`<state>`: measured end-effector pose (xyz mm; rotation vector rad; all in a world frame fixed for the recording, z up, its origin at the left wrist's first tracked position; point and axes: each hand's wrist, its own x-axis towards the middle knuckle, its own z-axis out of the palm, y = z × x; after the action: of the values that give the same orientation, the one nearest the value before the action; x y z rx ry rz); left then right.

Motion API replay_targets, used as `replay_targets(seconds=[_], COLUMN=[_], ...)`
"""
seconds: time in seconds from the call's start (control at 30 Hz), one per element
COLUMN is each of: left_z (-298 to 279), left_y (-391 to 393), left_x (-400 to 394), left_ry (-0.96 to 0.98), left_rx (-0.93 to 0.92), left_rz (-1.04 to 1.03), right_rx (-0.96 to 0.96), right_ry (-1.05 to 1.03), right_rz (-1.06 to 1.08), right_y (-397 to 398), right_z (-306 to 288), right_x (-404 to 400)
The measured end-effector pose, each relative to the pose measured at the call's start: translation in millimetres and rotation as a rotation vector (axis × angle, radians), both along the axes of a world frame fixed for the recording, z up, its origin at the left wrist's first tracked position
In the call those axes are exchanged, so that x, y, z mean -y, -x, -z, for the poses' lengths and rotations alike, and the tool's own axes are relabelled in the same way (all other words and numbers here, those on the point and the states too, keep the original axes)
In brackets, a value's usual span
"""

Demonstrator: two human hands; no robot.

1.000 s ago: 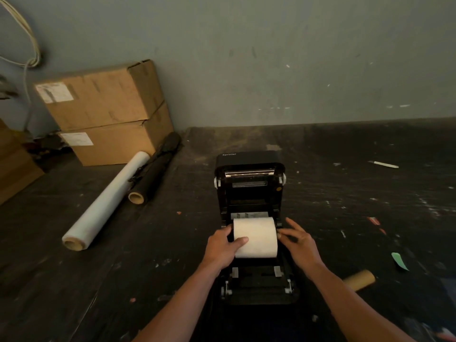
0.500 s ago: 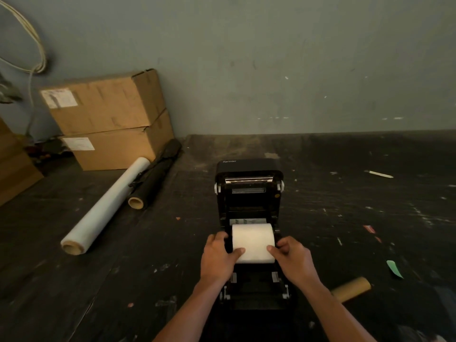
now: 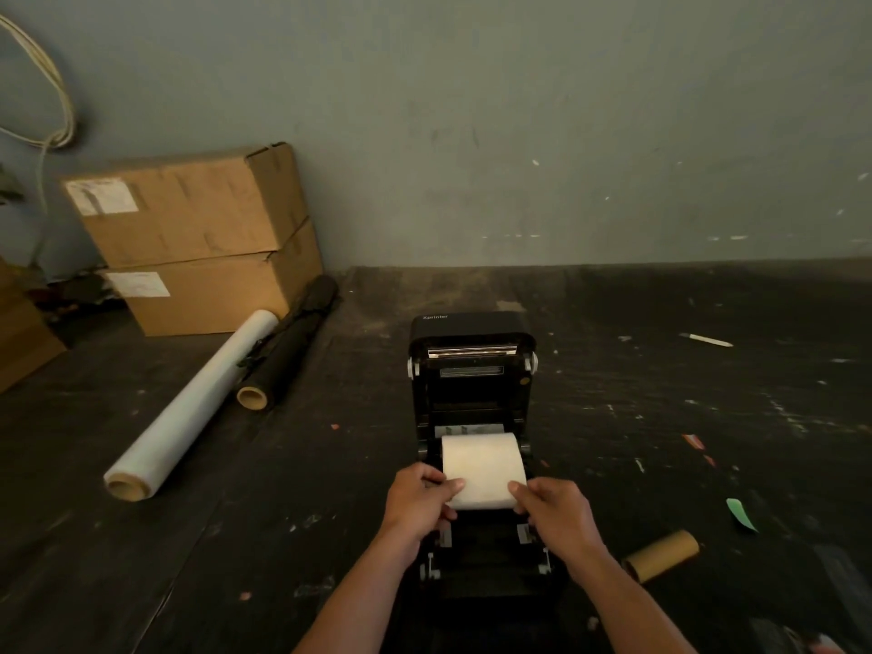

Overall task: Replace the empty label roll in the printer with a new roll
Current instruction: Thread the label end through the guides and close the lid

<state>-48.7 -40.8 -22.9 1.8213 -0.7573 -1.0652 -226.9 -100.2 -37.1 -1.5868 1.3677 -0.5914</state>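
label roll [image 3: 481, 464] in open printer [image 3: 472, 370], both hands gripping it.

Both hands reach forward close together, left [image 3: 417, 500] and right [image 3: 554, 514], fingers curled, thumbs pinching inward

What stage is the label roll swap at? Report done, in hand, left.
Done: the empty cardboard core lies on the floor, right of the open printer. In hand: left hand and right hand hold the new label roll in the bay. Left: threading labels, closing the lid.
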Motion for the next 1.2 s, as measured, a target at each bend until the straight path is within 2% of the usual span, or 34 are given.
replay_targets(seconds=[0.27, 0.53, 0.77, 1.0, 1.2], left_z=[-6, -4, 0, 18, 24], left_y=[1, -4, -10, -8, -9], left_x=[-6, -9, -10, -9, -8], left_ry=[-0.048, -0.114, -0.097, -0.120, -0.090], left_rx=[-0.045, 0.109, 0.170, 0.395, 0.486], left_rz=[0.035, 0.078, 0.155, 0.199, 0.216], right_rx=[0.049, 0.100, -0.048, -0.241, -0.287], right_ry=[-0.056, -0.092, -0.056, 0.012, 0.046], right_rz=[0.007, 0.044, -0.014, -0.091, -0.120], right_y=[7, 7, 8, 10, 10], right_z=[-7, -9, -2, 5, 9], right_x=[-2, 3, 4, -1, 2])
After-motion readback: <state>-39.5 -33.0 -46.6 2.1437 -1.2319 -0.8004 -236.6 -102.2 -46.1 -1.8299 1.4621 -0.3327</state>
